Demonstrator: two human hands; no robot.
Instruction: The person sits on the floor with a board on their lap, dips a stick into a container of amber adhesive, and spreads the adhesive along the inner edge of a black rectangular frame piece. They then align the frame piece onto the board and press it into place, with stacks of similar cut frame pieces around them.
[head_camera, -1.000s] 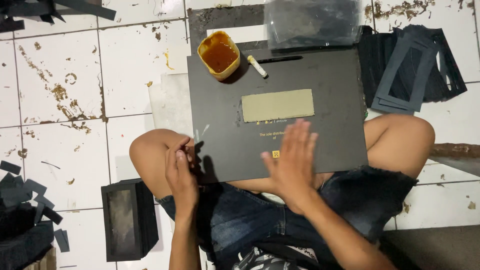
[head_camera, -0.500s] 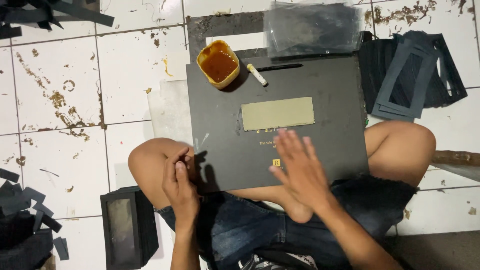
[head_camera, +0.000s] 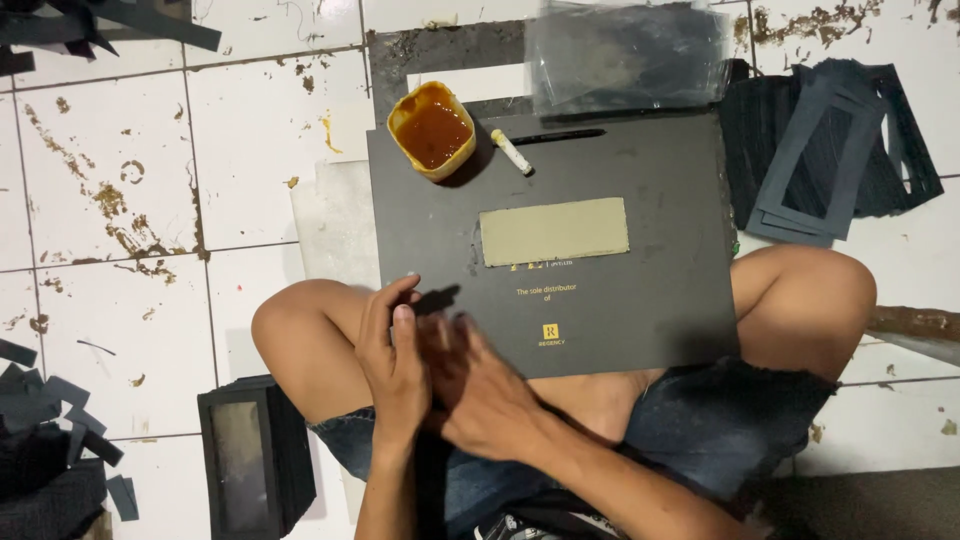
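A dark grey board rests across my crossed legs. A beige rectangular piece lies flat on its middle. At the board's far left corner stands a yellow cup of brown glue, with a small white stick beside it. My left hand is curled at the board's near left corner, pinching what looks like a thin dark strip that hangs between my forearms. My right hand, blurred, lies against the left with its fingers stretched out. What sits between the two hands is hidden.
A black box with a window lies on the stained white tile floor by my left knee. Dark card frames are stacked at the right, and a clear plastic sheet lies beyond the board. Dark offcuts are piled at the left.
My right hand left the middle of the board and slid left to meet my left hand. The left hand moved slightly inward. The camera has drawn closer.
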